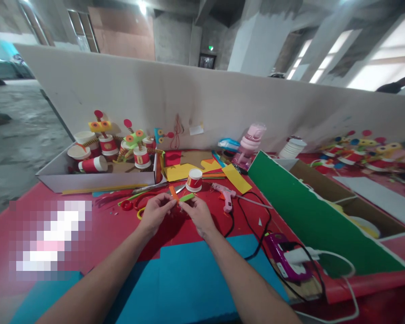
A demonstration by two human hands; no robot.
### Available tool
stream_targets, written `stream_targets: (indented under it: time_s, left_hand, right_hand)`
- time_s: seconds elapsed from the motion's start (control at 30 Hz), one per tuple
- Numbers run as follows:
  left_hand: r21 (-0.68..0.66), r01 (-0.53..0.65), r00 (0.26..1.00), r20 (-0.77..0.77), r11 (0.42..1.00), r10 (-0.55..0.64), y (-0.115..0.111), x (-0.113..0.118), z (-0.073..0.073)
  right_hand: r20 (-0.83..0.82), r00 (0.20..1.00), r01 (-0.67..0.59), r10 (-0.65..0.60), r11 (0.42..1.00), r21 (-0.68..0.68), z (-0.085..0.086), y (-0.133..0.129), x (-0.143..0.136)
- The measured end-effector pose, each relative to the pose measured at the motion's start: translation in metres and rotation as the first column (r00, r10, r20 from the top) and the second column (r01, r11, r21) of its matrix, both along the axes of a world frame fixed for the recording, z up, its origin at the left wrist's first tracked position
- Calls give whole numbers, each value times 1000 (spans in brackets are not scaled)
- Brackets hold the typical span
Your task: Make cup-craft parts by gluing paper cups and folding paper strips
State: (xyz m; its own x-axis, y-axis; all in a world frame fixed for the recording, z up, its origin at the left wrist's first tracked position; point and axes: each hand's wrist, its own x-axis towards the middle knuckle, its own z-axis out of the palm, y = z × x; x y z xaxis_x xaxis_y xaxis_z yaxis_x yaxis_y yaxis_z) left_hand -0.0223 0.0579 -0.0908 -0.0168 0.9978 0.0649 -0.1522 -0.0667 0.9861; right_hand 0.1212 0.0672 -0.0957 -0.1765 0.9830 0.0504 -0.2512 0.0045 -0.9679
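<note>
My left hand (158,210) pinches an orange paper strip (173,192) that points up and away from me. In my right hand (199,215) a green paper strip (188,197) is pinched, slanting to the right. Between my fingertips the two strips meet at an angle; whether they are joined there I cannot tell. Just beyond them a red and white paper cup (194,180) stands upside down. Scissors with yellow handles (141,213) lie partly hidden behind my left hand. To the right of my hands rests a pink glue gun (225,196).
A white box (97,182) at the back left holds paper cups and cup figures. Coloured paper sheets (178,173) lie behind the cup. A green-sided box (310,216) and a purple power strip (285,258) with cables occupy the right. Blue card (195,279) covers the table's front.
</note>
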Motion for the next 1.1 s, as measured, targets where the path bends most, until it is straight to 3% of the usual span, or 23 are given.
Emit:
stream_targets:
  time_s: [0.23, 0.6, 0.83, 1.1]
  left_hand:
    - [-50, 62, 988, 141, 997, -54, -4, 3, 5]
    - [-10, 33, 994, 104, 999, -32, -2, 1, -2]
    - [-51, 69, 996, 56, 996, -66, -2, 3, 0]
    - [-20, 12, 997, -75, 1000, -14, 1, 2, -4]
  right_hand:
    - [-7, 999, 47, -48, 996, -74, 5, -2, -2]
    - [35, 999, -7, 9, 998, -58, -1, -1, -2]
    - [39, 995, 91, -91, 996, -10, -3, 0, -2]
    - [107, 990, 81, -90, 992, 92, -5, 0, 0]
